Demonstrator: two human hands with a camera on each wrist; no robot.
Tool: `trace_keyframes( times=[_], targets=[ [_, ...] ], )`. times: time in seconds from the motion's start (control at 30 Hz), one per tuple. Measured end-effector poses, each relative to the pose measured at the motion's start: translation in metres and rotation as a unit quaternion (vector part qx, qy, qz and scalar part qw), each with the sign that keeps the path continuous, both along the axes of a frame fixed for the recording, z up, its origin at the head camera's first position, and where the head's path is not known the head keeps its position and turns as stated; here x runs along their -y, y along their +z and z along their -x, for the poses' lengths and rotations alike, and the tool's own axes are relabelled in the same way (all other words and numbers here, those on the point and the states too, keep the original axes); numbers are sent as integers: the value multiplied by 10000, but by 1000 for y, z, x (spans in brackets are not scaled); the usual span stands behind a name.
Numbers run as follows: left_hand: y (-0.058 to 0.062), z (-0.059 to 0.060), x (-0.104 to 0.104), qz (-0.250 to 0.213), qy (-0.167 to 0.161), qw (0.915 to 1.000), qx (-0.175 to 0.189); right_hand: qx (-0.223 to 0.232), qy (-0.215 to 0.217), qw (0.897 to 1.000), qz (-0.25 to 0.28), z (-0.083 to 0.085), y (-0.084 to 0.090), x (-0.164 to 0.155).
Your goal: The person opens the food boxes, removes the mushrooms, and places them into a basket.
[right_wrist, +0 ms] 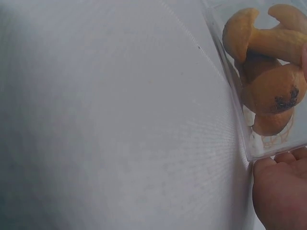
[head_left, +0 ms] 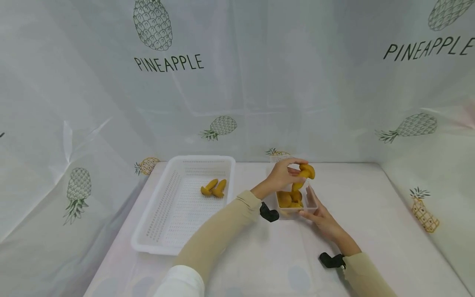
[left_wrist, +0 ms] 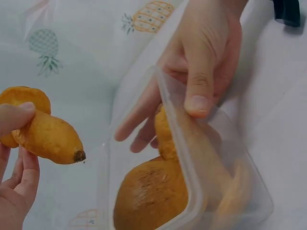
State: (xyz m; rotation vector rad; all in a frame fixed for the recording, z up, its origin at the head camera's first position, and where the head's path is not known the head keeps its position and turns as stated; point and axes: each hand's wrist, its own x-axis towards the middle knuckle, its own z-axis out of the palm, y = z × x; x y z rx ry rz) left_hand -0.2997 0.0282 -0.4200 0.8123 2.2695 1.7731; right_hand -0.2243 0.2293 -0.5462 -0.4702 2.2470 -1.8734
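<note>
My left hand [head_left: 283, 175] pinches a yellow-orange toy mushroom [head_left: 306, 173] by its stem, just above a small clear plastic container [head_left: 311, 203]. In the left wrist view the mushroom [left_wrist: 48, 136] hangs left of the container's rim [left_wrist: 177, 124], and more mushrooms [left_wrist: 148, 191] lie inside. My right hand [head_left: 320, 216] grips the container's near right side. Its thumb [left_wrist: 199, 76] is hooked over the rim and its fingers lie along the outside wall. The right wrist view shows the mushrooms [right_wrist: 268, 81] through the clear wall, with part of my right hand [right_wrist: 280, 191] below them.
A white perforated basket [head_left: 167, 206] stands to the left on the table, with two mushrooms [head_left: 214, 188] lying in it. A pineapple-print cloth [head_left: 259, 103] covers the table and the walls behind and at both sides.
</note>
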Motion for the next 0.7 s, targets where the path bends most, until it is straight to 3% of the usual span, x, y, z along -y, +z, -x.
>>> trace_keyframes(
  times=[0.27, 0.7],
  targets=[
    [13, 6, 29, -219, -10, 9997, -46, 3, -41, 10000, -62, 0, -1, 2],
    [35, 13, 91, -588, 309, 9970, 398, 129, 34, 9999, -82, -1, 0, 2]
  ],
)
